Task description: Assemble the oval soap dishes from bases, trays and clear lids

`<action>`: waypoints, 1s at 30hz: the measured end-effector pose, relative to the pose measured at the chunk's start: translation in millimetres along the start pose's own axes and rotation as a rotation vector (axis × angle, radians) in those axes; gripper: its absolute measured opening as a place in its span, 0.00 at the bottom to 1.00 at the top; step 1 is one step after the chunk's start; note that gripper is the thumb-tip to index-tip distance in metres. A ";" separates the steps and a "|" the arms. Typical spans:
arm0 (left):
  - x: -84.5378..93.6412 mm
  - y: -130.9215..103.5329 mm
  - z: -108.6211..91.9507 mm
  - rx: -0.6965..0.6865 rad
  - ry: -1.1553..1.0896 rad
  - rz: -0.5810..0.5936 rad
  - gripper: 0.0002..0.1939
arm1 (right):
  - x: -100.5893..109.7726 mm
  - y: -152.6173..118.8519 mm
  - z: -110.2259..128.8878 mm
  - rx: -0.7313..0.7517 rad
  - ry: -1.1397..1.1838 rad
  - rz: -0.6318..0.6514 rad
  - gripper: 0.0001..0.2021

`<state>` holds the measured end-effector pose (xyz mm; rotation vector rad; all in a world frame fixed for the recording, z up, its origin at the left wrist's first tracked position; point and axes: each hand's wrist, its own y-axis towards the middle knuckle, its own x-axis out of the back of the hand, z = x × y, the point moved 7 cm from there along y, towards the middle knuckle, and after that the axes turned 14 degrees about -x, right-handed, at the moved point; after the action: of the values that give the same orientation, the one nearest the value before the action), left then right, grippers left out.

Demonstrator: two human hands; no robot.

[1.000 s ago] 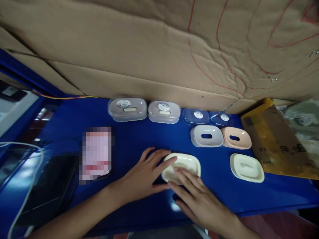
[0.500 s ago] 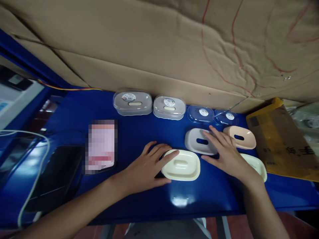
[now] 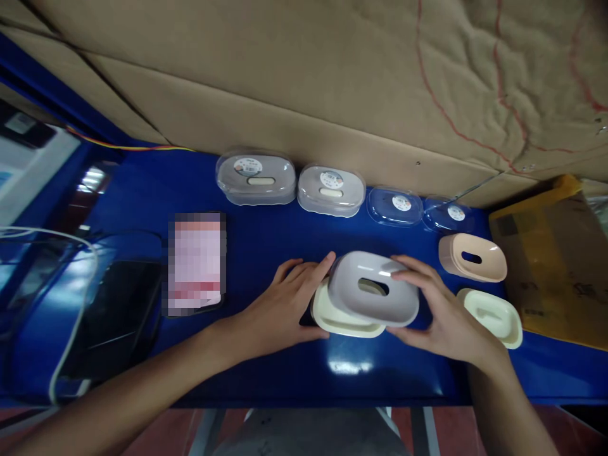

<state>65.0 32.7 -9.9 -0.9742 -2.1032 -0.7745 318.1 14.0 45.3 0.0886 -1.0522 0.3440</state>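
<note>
My right hand (image 3: 444, 320) holds a grey oval soap dish tray (image 3: 346, 294) with a slot in its middle, fingers at its far right edge and thumb below. The tray is tilted above a cream soap dish base (image 3: 344, 324) and covers most of it. My left hand (image 3: 280, 310) grips the left end of that base, thumb at the near side and fingers at the far side. To the right of my right hand lie a second cream base (image 3: 498, 320) and a peach slotted tray (image 3: 491, 263).
Along the cardboard wall (image 3: 285, 95) stand two lidded grey soap boxes (image 3: 270, 190) (image 3: 332, 201) and two clear lids (image 3: 387, 212) (image 3: 439, 221) with stickers. A phone with a blurred screen (image 3: 197, 263) lies left, near a black device (image 3: 114, 316) and white cable (image 3: 90, 272). A taped carton (image 3: 551, 266) is at right.
My right hand has lifted the grey tray off the table and brought it left over the cream base. My left hand stays at the base's left end. The camera view has shifted slightly.
</note>
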 end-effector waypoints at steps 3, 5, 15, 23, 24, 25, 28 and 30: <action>0.2 0.0 1.5 -0.004 -0.031 -0.019 0.82 | -15.8 -2.7 11.7 0.025 -0.030 0.107 0.34; 0.1 -0.2 1.6 -0.024 -0.049 -0.023 0.78 | -24.0 -2.5 14.8 0.036 -0.052 0.133 0.35; 3.4 -1.6 0.7 -0.051 -0.080 0.020 0.73 | -37.6 -6.8 11.7 0.039 -0.129 0.173 0.46; 7.9 1.9 -3.2 -0.077 -0.089 0.052 0.58 | -42.0 -11.5 15.0 0.042 -0.147 0.183 0.56; 7.8 2.0 -4.0 -0.084 -0.089 0.061 0.58 | -41.5 -12.2 16.1 0.045 -0.145 0.183 0.56; 7.5 2.0 -4.8 -0.092 -0.089 0.070 0.57 | -41.4 -12.6 17.1 0.050 -0.144 0.186 0.56; 6.7 1.6 -6.2 -0.118 -0.077 0.077 0.58 | -41.5 -11.1 18.5 0.066 -0.151 0.177 0.56; 6.0 1.2 -5.8 -0.118 -0.064 0.076 0.57 | -43.0 -8.2 17.7 0.069 -0.159 0.175 0.55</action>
<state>65.0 31.5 -1.6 -1.1493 -2.0804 -0.8462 286.7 -8.0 17.8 0.0869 -1.2088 0.5385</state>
